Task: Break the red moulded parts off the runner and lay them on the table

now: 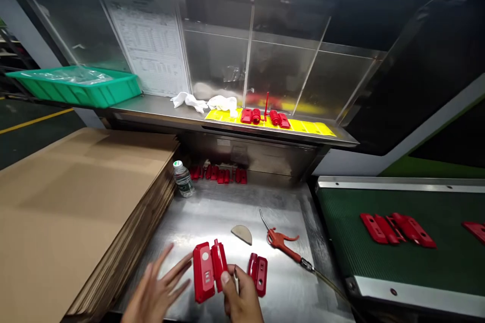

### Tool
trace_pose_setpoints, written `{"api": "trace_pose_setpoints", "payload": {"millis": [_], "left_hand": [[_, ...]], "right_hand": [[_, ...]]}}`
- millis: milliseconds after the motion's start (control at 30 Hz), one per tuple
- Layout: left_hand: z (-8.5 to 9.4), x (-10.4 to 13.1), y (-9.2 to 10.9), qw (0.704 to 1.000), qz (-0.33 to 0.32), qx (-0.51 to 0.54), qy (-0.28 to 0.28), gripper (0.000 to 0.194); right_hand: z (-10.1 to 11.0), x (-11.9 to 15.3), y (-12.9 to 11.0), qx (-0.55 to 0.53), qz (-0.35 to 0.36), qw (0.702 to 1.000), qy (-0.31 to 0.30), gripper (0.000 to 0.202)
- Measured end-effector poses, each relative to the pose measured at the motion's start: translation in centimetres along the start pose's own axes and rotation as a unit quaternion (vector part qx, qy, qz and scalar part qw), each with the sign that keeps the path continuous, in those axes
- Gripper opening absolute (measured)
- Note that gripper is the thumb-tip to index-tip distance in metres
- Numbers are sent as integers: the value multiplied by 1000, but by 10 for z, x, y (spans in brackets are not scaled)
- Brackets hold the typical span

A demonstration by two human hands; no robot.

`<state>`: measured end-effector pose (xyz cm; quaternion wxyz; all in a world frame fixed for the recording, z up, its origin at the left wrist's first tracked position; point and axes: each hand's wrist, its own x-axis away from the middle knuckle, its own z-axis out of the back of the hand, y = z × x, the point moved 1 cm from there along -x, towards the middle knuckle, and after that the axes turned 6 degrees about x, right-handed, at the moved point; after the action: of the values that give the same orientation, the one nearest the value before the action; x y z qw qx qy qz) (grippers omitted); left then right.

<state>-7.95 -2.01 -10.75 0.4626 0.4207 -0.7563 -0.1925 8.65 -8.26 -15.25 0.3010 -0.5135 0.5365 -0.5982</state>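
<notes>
A large red plastic housing lies on the steel worktop, just in front of me. My right hand grips its right lower edge, thumb on top. My left hand hovers open to its left, fingers spread, fingertips near the part's left edge. A smaller red plastic piece lies just right of my right hand. A thin pin-like item seems to stick up between my right fingers; it is too small to identify.
A red air blow gun with hose, a grey half-round scraper, a water bottle and red parts lie on the worktop. Cardboard sheets are stacked left. The green conveyor right carries red parts. A shelf holds cloths, red parts and a green tray.
</notes>
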Motion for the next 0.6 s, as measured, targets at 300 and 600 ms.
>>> {"api": "trace_pose_setpoints", "payload": {"millis": [300, 600], "left_hand": [[-51, -25, -18, 982, 60, 169, -66, 54], [-71, 15, 7, 975, 20, 113, -189, 54]], "right_hand": [[69, -61, 16, 330, 14, 941, 72, 48], [83, -134, 47, 661, 31, 745, 83, 49]]}}
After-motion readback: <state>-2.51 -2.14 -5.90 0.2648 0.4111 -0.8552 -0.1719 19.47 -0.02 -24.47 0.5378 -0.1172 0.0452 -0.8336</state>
